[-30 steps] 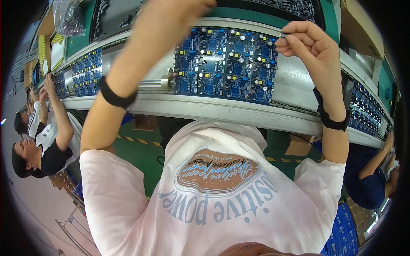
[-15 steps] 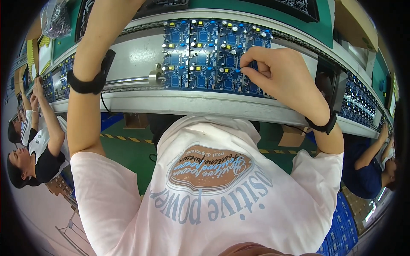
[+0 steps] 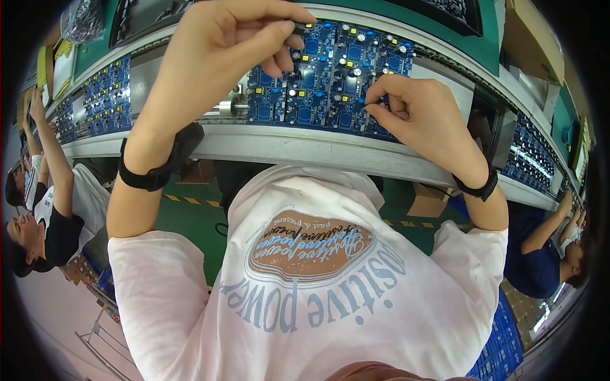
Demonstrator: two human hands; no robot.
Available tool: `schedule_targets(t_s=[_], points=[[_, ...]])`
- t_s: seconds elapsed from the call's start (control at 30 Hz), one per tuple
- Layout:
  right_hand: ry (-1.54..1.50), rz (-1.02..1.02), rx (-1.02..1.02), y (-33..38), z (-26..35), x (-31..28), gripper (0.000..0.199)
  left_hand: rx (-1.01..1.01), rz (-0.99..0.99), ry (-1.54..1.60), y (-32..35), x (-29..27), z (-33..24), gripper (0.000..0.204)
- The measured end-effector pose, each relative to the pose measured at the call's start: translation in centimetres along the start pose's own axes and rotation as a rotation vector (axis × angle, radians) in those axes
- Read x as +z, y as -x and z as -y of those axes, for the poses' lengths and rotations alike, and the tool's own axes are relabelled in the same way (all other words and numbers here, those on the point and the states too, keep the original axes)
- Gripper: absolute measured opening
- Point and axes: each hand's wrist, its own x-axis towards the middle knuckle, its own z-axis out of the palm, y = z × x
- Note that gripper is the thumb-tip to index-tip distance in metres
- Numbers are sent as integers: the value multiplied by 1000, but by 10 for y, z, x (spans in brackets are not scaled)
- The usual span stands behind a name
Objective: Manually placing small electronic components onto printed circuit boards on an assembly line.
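left hand (image 3: 232,47): thumb and forefinger pinched together on a small dark part (image 3: 301,28), the other fingers curled under; the part is mostly covered by the fingertips and too small to identify. it sits just above the upper left corner of the blue circuit board panel (image 3: 330,76). right hand (image 3: 422,117): fingers bunched tight, tips pressed onto the lower right area of the same panel; whether anything is held between them cannot be told, the knuckles hide the contact point. the panel lies flat on the conveyor rail (image 3: 298,149), directly ahead of the person, carrying yellow, silver and blue components; its lower right corner is hidden under the right hand. a metal cylinder (image 3: 227,106) touches its left edge. black wrist straps on both forearms: left (image 3: 159,168), right (image 3: 475,187). further blue panels sit on the line to the left (image 3: 105,95) and right (image 3: 530,155), bent by the lens. a co-worker (image 3: 47,209) at far left reaches an arm up to the line; another co-worker (image 3: 549,254) at far right is partly cut off by the dark rim. green surface with dark trays (image 3: 152,16) beyond the line, contents unclear.
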Motion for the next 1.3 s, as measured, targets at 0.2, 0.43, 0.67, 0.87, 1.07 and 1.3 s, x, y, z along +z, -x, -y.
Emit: schedule_targets(t_s=[0.2, 0.43, 0.67, 0.87, 1.07, 1.3], points=[[68, -20, -53, 0, 2, -1, 10, -10, 207, 225, 6, 6, 5, 30], [240, -44, -296, -3, -4, 1, 8, -52, 183, 231, 10, 14, 4, 27], [83, -235, -297, -26, -12, -26, 13, 50, 130, 27, 18, 24, 13, 25], [528, -534, -226, -96, -58, -88, 17, 264, 99, -380, 18, 30, 3, 24], [488, -401, 56, -122, -71, -86, 22, 227, 50, -357, 20, 34, 6, 25], [280, -448, -64, -99, -27, -82, 16, 497, 166, -560, 13, 45, 12, 18]])
